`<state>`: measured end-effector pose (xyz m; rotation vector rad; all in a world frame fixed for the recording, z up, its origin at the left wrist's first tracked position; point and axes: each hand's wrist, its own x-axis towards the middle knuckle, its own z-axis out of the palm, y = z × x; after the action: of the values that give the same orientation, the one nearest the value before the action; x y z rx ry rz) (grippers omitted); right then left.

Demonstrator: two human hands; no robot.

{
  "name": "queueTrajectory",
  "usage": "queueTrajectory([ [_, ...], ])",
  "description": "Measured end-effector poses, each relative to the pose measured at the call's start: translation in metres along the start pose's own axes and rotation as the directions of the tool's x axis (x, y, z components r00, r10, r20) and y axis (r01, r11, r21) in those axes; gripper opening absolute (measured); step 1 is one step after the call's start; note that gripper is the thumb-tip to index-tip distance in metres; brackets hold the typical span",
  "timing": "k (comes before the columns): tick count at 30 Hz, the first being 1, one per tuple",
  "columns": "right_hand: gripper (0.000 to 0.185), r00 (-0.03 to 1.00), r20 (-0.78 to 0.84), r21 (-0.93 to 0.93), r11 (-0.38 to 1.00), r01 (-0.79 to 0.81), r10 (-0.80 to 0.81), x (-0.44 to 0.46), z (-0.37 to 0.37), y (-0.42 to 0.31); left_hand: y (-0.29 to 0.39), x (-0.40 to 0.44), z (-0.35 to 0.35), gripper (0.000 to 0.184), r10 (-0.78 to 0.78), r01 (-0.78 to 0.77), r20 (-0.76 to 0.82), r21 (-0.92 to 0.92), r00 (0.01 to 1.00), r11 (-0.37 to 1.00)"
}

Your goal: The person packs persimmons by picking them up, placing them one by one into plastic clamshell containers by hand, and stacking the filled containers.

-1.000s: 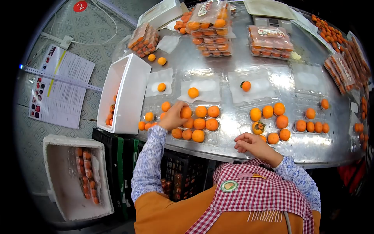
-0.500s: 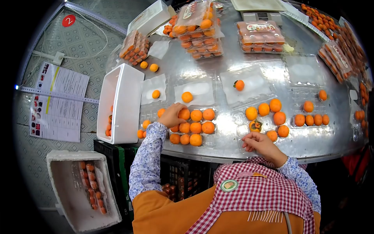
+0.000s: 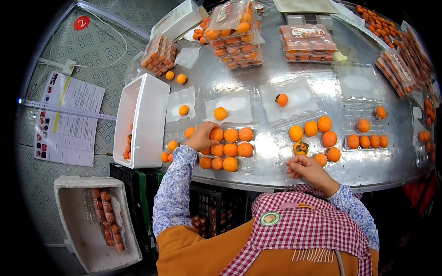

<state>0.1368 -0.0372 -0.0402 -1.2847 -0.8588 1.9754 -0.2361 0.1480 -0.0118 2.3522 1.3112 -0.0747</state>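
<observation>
My left hand (image 3: pixel 201 137) reaches over the upper left of a clear plastic tray filled with rows of orange persimmons. Its fingers are closed around a persimmon (image 3: pixel 216 134) in the back row, partly covering the fruit beside it. Loosely curled, my right hand (image 3: pixel 307 168) hovers at the near edge of another clear tray (image 3: pixel 282 153), with no fruit visible in it. Just behind its fingers lies a persimmon with its green calyx up (image 3: pixel 300 147). More persimmons (image 3: pixel 311 129) fill part of that tray, and a single persimmon (image 3: pixel 282 100) sits on its padded lid.
A white foam box (image 3: pixel 152 119) stands left of the trays. Packed fruit boxes are stacked (image 3: pixel 235 37) at the back, near a scale (image 3: pixel 309 20). Another tray of persimmons (image 3: pixel 363 141) lies to the right. Below left, a foam box (image 3: pixel 69 221) holds packed fruit.
The whole view has shifted very slightly. Both hands stay in nearly the same places, and no fruit has visibly moved.
</observation>
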Motion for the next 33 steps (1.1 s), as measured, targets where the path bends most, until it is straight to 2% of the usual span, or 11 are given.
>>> queueTrajectory([
  [9,0.023,1.000,-0.008,-0.005,1.000,0.006,-0.006,-0.002,-0.003,0.001,0.006,-0.005,-0.004,0.053,0.050,-0.048,-0.044,0.043,0.998,0.998],
  [14,0.023,1.000,-0.013,-0.004,1.000,-0.013,0.013,-0.006,0.001,-0.006,0.048,-0.032,-0.023,0.053,0.048,-0.099,-0.229,-0.216,0.972,0.971],
  [18,0.027,0.995,0.082,-0.009,0.998,0.064,-0.063,-0.012,0.014,-0.022,0.112,-0.046,-0.023,0.056,0.159,-0.276,-0.342,-0.330,0.926,0.902],
  [20,0.031,0.986,0.118,-0.040,0.992,0.123,-0.118,-0.015,0.027,-0.040,0.141,-0.047,-0.020,0.058,0.213,-0.340,-0.337,-0.381,0.917,0.860],
  [21,0.038,0.973,0.167,-0.015,0.986,0.166,-0.161,-0.014,0.031,-0.044,0.151,-0.047,-0.018,0.059,0.246,-0.375,-0.336,-0.405,0.909,0.834],
  [25,0.045,0.908,0.199,-0.120,0.910,0.397,-0.370,-0.016,0.049,-0.060,0.175,-0.048,-0.009,0.062,0.272,-0.420,-0.346,-0.491,0.898,0.763],
  [28,0.046,0.890,0.151,-0.260,0.852,0.455,-0.430,-0.019,0.058,-0.070,0.178,-0.048,-0.003,0.061,0.315,-0.473,-0.400,-0.400,0.861,0.785],
  [33,0.042,0.922,0.070,-0.371,0.848,0.378,-0.380,-0.014,0.065,-0.066,0.185,-0.053,0.007,0.059,0.306,-0.467,-0.427,-0.347,0.851,0.813],
])
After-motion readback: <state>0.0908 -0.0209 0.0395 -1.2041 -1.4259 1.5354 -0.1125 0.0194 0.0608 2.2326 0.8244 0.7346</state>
